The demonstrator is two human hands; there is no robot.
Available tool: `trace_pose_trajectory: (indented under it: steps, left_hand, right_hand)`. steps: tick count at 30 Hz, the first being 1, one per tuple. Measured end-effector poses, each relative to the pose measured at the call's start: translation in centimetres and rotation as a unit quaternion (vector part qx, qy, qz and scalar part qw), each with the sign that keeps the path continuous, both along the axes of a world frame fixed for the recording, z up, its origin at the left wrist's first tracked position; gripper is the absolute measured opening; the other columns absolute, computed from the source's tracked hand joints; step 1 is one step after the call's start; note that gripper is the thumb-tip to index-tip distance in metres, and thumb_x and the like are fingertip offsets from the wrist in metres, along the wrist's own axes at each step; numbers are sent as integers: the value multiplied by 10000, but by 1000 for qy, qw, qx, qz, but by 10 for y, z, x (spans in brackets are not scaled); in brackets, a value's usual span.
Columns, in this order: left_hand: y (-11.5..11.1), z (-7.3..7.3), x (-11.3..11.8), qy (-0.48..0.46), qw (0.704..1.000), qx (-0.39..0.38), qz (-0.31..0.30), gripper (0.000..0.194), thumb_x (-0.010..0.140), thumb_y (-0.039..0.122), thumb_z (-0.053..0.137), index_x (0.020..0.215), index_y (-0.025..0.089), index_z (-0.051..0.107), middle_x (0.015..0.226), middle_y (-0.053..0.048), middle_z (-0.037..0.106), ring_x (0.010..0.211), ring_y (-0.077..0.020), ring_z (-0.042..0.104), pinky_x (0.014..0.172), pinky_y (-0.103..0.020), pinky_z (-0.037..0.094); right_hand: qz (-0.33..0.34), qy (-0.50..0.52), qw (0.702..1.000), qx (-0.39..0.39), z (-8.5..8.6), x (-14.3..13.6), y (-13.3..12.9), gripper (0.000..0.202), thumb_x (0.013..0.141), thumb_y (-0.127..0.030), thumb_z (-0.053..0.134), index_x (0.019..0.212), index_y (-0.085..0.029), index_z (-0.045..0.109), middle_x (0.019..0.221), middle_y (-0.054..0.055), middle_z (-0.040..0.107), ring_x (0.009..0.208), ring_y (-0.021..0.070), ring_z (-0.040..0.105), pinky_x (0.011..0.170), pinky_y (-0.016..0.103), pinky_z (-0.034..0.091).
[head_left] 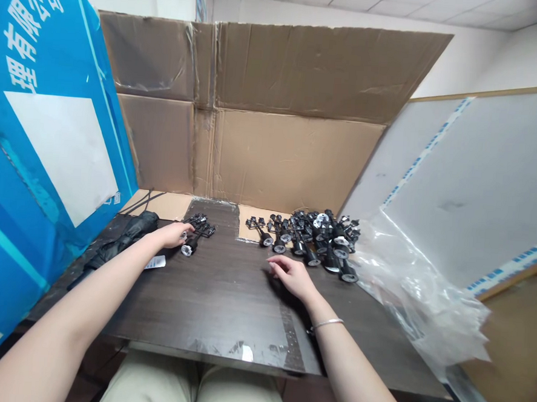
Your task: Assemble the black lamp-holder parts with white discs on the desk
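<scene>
My left hand is at the left of the table, its fingers closed around a black lamp-like part, mostly hidden by the hand. Beside it lies another such part, a black cylinder with a pale ring-shaped end and thin branching black pieces behind. My right hand hovers low over the table in front of a heap of the same black parts. Its fingers are loosely bent and apart, with nothing visible in them. A bracelet circles the right wrist.
A folded black umbrella-like bundle and a white tag lie left on the dark table. Cardboard stands behind, a blue panel at left. Crumpled clear plastic hangs at the right edge.
</scene>
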State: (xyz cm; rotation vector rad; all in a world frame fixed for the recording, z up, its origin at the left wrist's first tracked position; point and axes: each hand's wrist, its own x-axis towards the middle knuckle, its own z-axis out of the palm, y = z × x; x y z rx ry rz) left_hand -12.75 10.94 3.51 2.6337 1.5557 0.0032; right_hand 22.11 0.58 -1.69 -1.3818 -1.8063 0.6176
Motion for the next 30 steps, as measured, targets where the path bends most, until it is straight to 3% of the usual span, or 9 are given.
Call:
trace_pose_trajectory:
  steps: [4, 8, 12, 15, 19, 22, 26, 30]
  left_hand:
    - [-3, 4, -1, -25, 999, 3, 21, 398, 668, 81, 549, 1043, 214, 569, 1027, -46, 631, 923, -182, 588, 801, -255, 444]
    - [-10, 7, -9, -81, 989, 122, 13, 259, 682, 273, 622, 934, 216, 626, 957, -52, 646, 958, -235, 553, 842, -325, 426]
    - [-18, -4, -22, -219, 949, 198, 113, 268, 704, 332, 605, 906, 156, 625, 936, -83, 634, 868, -215, 576, 808, -320, 456]
    - [-24, -16, -30, -291, 917, 199, 185, 270, 682, 309, 627, 898, 147, 623, 928, -82, 635, 793, -196, 600, 754, -297, 487]
    - [-27, -28, -33, -329, 898, 210, 202, 251, 671, 284, 630, 895, 171, 627, 974, -72, 642, 861, -215, 603, 795, -314, 486]
    - [-25, -32, -31, -369, 887, 173, 218, 269, 655, 257, 636, 906, 164, 619, 980, -73, 646, 830, -202, 623, 791, -304, 494]
    - [-19, -34, -29, -385, 886, 112, 232, 344, 639, 259, 648, 964, 158, 596, 958, -67, 660, 813, -191, 635, 768, -286, 501]
    - [-15, -34, -29, -338, 907, 124, 220, 446, 640, 292, 658, 1061, 179, 561, 1054, -72, 635, 845, -195, 623, 781, -292, 491]
  right_hand:
    - [1, 1, 1000, 4, -1, 1, 1, 275, 765, -363, 447, 843, -171, 628, 631, 34, 629, 555, 152, 591, 574, 271, 479]
    - [0, -5, 1000, -3, -1, 1, 1, 288, 765, -371, 438, 852, -166, 622, 638, 38, 626, 563, 156, 592, 579, 277, 476]
    - [1, -8, 1000, -8, 0, 0, 0, 296, 762, -378, 436, 858, -165, 619, 645, 39, 625, 570, 160, 595, 585, 280, 470]
    - [2, -5, 1000, -9, 1, 0, -1, 291, 761, -375, 435, 854, -170, 618, 646, 36, 626, 573, 159, 598, 591, 279, 466]
    - [0, -7, 1000, -10, 0, -1, 0, 287, 761, -371, 436, 856, -171, 618, 643, 33, 626, 571, 159, 599, 601, 281, 463]
    - [4, -7, 1000, -15, 0, -1, 0, 293, 763, -372, 433, 862, -166, 617, 645, 36, 627, 569, 159, 597, 592, 279, 464]
    - [4, -10, 1000, -16, 0, -2, 0, 290, 764, -364, 434, 864, -165, 619, 648, 36, 631, 564, 155, 592, 590, 274, 466]
    - [3, -9, 1000, -11, 0, -1, -1, 279, 765, -354, 442, 864, -168, 623, 649, 34, 635, 565, 151, 592, 588, 268, 468]
